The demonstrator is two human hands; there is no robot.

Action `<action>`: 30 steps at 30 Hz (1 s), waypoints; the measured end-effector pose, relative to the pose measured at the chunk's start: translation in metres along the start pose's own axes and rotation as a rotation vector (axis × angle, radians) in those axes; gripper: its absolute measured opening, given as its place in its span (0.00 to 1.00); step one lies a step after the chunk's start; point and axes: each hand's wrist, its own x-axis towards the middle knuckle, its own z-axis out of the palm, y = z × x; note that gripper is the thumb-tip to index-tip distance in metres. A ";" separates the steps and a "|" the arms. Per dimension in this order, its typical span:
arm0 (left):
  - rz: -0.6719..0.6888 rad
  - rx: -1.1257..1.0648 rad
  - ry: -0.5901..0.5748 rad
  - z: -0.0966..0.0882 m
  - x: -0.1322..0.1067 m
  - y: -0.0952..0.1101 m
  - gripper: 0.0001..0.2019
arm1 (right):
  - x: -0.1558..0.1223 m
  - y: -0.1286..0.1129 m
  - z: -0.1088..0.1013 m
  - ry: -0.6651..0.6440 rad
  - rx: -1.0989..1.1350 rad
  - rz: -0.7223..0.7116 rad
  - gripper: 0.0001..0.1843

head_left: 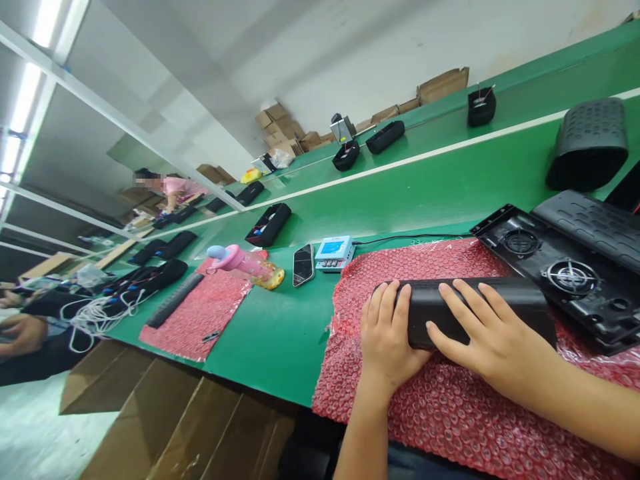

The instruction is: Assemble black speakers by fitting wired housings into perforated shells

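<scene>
A long black speaker body point(520, 303) lies across a sheet of red bubble wrap point(430, 407) on the green bench. My left hand point(387, 340) grips its left end, fingers curled over the top. My right hand point(487, 337) lies over its middle with the fingers spread and pressed on the casing. Just right of the speaker sits a black panel with two round drivers point(560, 267).
A black grille shell point(590, 143) stands at far right. A small blue-screened tester point(334, 253), a phone point(303, 265) and a pink bottle point(245, 262) lie to the left. More black speaker shells point(269, 224) dot the belt. A person point(167, 190) works farther down; cardboard boxes point(165, 420) stand below.
</scene>
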 end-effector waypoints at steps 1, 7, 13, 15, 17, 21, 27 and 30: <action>0.000 -0.002 0.000 0.000 0.000 0.000 0.34 | 0.000 0.000 0.000 -0.001 0.000 0.000 0.18; 0.001 -0.001 0.003 0.000 0.000 0.000 0.34 | -0.001 0.000 0.001 -0.018 -0.007 0.002 0.19; -0.001 0.010 0.005 0.001 -0.001 -0.001 0.33 | 0.000 0.000 -0.001 -0.002 -0.018 -0.009 0.20; 0.002 0.010 0.011 0.001 -0.001 0.000 0.33 | 0.000 0.000 -0.001 -0.004 -0.018 -0.008 0.21; -0.001 0.010 0.009 0.001 -0.001 0.000 0.33 | 0.000 0.000 -0.001 -0.005 -0.018 -0.007 0.21; -0.003 0.008 0.006 0.000 -0.001 0.000 0.33 | 0.000 -0.001 0.000 -0.005 -0.017 -0.002 0.22; -0.003 0.005 0.009 0.001 -0.001 0.000 0.33 | 0.000 -0.001 0.000 -0.012 -0.011 0.001 0.22; -0.003 0.009 0.011 0.001 -0.001 0.000 0.33 | 0.001 -0.001 0.000 0.004 -0.015 -0.007 0.24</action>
